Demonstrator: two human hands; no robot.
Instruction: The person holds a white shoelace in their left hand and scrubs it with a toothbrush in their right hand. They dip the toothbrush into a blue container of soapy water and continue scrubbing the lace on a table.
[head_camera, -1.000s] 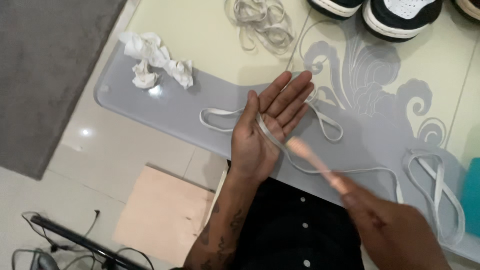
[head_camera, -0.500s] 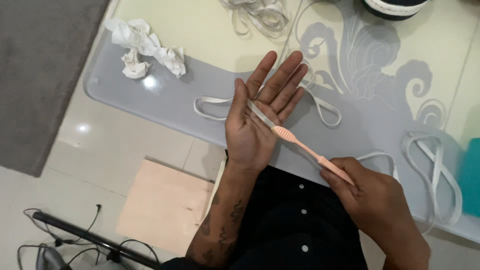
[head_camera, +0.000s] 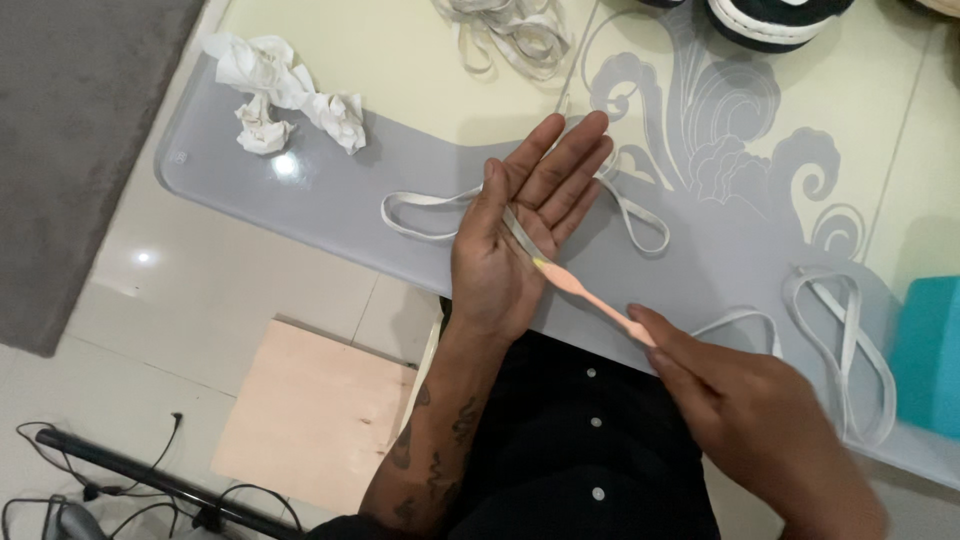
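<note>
One grey glass table with a white swirl pattern fills most of the view, over a pale tiled floor. One dark grey rug at far left, one light wooden board on the floor below the table edge, one black stand with cables at bottom left. The person wears one black buttoned shirt. One teal block sits at the right edge of the table, cut off by the frame. One black-and-white shoe at the top edge, only partly in view. Two hands: left hand is open, palm up, fingers stretched flat over the table, with a white shoelace running across the palm and trailing in loops on the table to both sides. Right hand is closed around the handle end of one peach toothbrush, the brush head resting on the left palm right on the lace; bristles too blurred to make out. Laces, counted: one across the palm, one looped bunch on the table near the teal block, one tangled pile at the top edge, so three groups; cannot tell whether any join up. One crumpled wad of white tissue at the table's upper left corner, well apart from both hands.
</note>
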